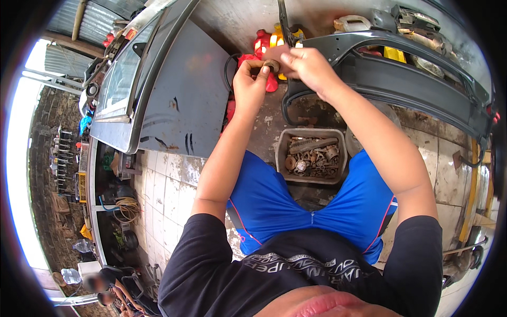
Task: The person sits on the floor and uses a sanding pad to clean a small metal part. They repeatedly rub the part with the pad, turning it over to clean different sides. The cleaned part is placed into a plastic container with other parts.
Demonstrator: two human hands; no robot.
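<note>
Both of my hands are raised in front of me, close together. My left hand (249, 87) pinches a small, worn, round metal ring (272, 65) between thumb and fingers. In my right hand (314, 70) is a folded reddish-brown sheet (275, 53) that looks like sandpaper, right against the ring. The fingers partly hide where the two meet. Below the hands, between my knees, a grey plastic tub (284, 178) holds many loose bolts, nuts and other rusty metal parts (317, 158).
A grey vehicle door (185, 90) stands at the left, and a dark grey body panel (401, 74) at the right. Red and yellow bottles (262, 42) stand behind my hands. A coiled hose (127, 209) lies far left. Another person (124, 290) is at the lower left.
</note>
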